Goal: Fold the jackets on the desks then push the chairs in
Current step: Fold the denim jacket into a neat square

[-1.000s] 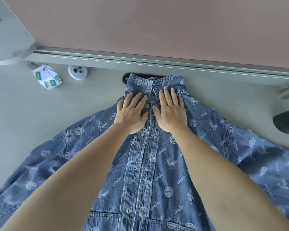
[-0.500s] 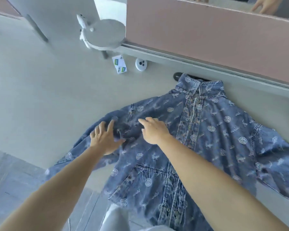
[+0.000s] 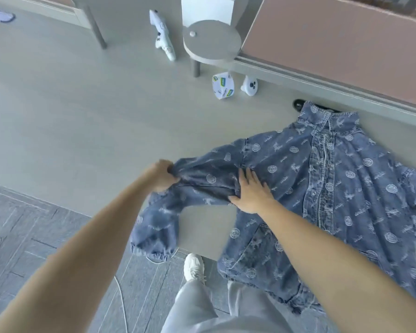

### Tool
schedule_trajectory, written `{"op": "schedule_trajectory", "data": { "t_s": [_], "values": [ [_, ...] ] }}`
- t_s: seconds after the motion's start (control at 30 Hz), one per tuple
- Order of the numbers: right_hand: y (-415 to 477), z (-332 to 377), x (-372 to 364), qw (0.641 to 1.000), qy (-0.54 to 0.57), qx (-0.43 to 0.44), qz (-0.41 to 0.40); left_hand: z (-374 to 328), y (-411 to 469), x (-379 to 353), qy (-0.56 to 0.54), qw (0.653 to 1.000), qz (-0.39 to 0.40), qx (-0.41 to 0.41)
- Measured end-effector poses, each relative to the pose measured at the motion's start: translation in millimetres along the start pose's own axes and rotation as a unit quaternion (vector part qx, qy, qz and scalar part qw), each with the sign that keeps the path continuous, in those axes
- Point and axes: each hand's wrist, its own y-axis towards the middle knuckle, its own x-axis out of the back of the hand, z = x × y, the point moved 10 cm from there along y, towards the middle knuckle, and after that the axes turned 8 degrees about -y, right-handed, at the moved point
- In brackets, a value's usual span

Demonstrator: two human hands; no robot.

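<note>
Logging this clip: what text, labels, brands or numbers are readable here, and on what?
No text reads clearly in this view.
Packet: green and blue labels with dark print, too blurred to read.
Jacket: repeated white round emblems and script marks, too small to read.
Controller: a small dark mark, illegible.

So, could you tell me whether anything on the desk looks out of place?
Yes: the denim jacket lies only partly on the desk. Its sleeve cuff and hem hang over the front edge, the sleeve bunched where the left hand grips it.
</note>
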Motion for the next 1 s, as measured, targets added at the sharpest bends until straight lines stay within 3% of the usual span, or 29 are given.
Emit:
{"op": "schedule_trajectory", "data": {
  "t_s": [0.13, 0.2, 0.27, 0.4, 0.5, 0.63, 0.73, 0.9, 1.0],
  "values": [
    [-8.0, -20.9, 0.1, 0.998, 0.005, -0.025, 0.049, -38.9, 0.0, 80.6, 0.026, 0.999, 0.008, -0.029],
    [-12.8, -23.0, -0.7, 0.998, 0.026, -0.028, 0.049, -44.9, -2.3, 93.7, 0.053, 0.997, 0.055, -0.013],
    [-13.6, -20.7, -0.3, 0.998, 0.046, -0.028, 0.03, -44.2, 1.8, 81.0, 0.119, 0.989, 0.09, -0.018],
    [-10.3, -18.3, 6.3, 0.989, 0.138, -0.047, 0.001, -12.8, 14.0, 37.9, 0.19, 0.98, 0.06, 0.017],
    [-9.4, -20.1, 19.9, 0.976, 0.196, -0.06, -0.073, 19.7, 14.7, 10.3, 0.239, 0.968, 0.061, 0.052],
    [-19.9, 15.7, 42.0, 0.982, 0.094, 0.031, -0.164, 48.0, 14.7, 1.9, 0.191, 0.979, 0.051, 0.055],
    [-28.2, 59.2, 34.0, 0.984, 0.016, 0.091, -0.154, 59.8, 11.6, 5.4, 0.114, 0.988, 0.084, 0.067],
    [-38.4, 89.3, 0.6, 0.995, -0.035, 0.002, -0.098, 117.9, -3.2, -0.8, 0.164, 0.948, 0.245, 0.117],
    [-47.2, 98.0, -3.7, 0.996, 0.004, -0.053, -0.076, 153.6, -1.7, 17.4, 0.178, 0.951, 0.222, 0.117]
  ]
}}
